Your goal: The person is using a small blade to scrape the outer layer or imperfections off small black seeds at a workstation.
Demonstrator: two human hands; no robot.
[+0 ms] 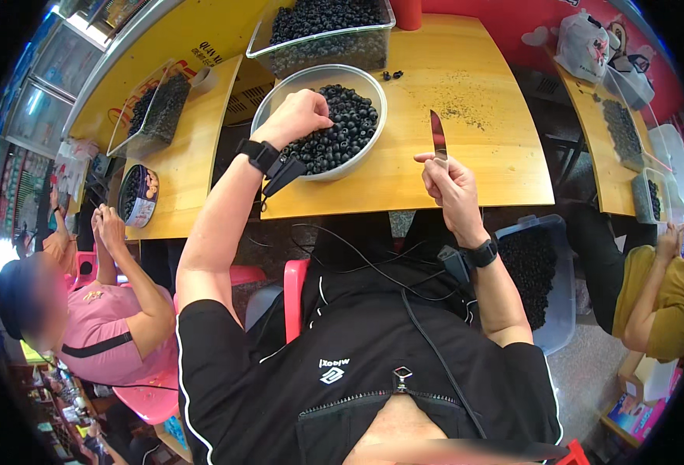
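A round translucent bowl (380, 97) stands at the table's near left, full of small black round fruits (349, 128), many showing a pale spot or hole; their exact kind I cannot tell. My left hand (299, 116) reaches over the bowl's left rim, its fingers pinched together at the top of the fruits. Whether a fruit is between those fingertips is hidden. To the right, above the table's front edge, my right hand (454, 186) grips a small knife (439, 138) by its handle, the blade pointing up and away from me.
Behind the bowl stands a clear rectangular tub (328, 58) of black fruits. Small dark scraps (462, 101) lie on the wooden table (497, 167). On the floor, right, sits a tub (563, 263) of dark pieces. Cables (365, 252) cross my lap. Co-workers sit left (117, 325) and right (652, 302).
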